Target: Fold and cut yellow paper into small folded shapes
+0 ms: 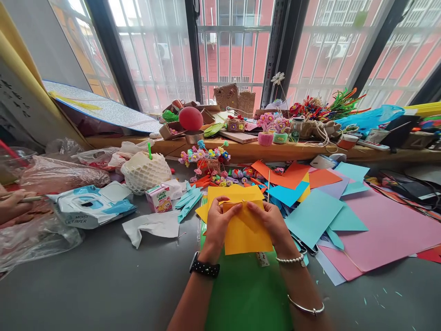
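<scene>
A square of yellow paper [246, 234] is held up between both hands, its top edge folded over. My left hand [217, 225] pinches that top edge from the left, thumb in front. From the right, my right hand [270, 223] grips the same fold, its thumb close to the left one near the middle. Behind the held piece lie more yellow sheets [237, 191]. Under my forearms is a green mat [248, 294], with a small printed piece [262, 259] on it.
Turquoise sheets [315, 218] and a large pink sheet [396, 230] spread on the right. At left are a wet-wipe pack [91, 207], a white tissue [151, 226], a small carton [159, 198] and a netted coconut [146, 174]. Another person's hand [14, 207] shows at the far left edge.
</scene>
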### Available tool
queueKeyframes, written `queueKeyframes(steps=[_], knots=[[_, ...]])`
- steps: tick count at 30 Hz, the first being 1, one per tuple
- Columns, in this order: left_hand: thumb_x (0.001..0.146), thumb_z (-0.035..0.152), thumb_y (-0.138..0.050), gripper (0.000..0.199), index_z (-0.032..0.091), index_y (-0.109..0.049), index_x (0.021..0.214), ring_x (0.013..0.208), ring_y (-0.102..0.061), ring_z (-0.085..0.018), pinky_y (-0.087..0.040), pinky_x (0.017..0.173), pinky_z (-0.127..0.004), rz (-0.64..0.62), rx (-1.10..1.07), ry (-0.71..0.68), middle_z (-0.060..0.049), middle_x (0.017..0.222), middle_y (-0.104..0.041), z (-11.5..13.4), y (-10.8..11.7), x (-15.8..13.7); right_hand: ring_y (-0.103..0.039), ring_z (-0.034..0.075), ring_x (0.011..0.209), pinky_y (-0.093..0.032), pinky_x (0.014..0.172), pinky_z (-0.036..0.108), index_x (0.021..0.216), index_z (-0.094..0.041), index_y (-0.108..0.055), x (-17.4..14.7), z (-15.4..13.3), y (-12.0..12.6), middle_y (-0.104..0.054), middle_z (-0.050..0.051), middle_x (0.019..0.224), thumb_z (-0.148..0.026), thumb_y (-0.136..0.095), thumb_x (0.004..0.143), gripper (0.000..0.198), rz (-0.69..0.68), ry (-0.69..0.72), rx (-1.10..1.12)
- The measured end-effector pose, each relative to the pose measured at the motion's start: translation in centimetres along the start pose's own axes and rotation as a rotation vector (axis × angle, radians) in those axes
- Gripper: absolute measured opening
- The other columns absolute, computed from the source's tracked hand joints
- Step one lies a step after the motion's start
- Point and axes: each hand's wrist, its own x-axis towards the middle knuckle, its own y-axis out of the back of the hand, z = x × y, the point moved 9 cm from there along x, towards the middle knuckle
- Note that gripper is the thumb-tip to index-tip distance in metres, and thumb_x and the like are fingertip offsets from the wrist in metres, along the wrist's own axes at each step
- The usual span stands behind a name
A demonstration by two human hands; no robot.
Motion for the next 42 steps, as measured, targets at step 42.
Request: queueKeyframes(steps=[42], knots=[[0.055,0.028,-0.070,0.049,0.017,-0.044,0.095,0.067,-0.062,-0.017,-0.048,0.062,-0.029,-0.004,-0.158,0.054,-0.005,0.081,-0.064,-1.0,-0.2,-0.2,-0.063,0.020,0.065,-0.050,0.060,0.029,0.077,-0.015,-0.060,0.5,0.5,0.2,-0.067,0.006,0.077,-0.037,-0.069,0.054,0.033,0.029,-0.006,0.070]])
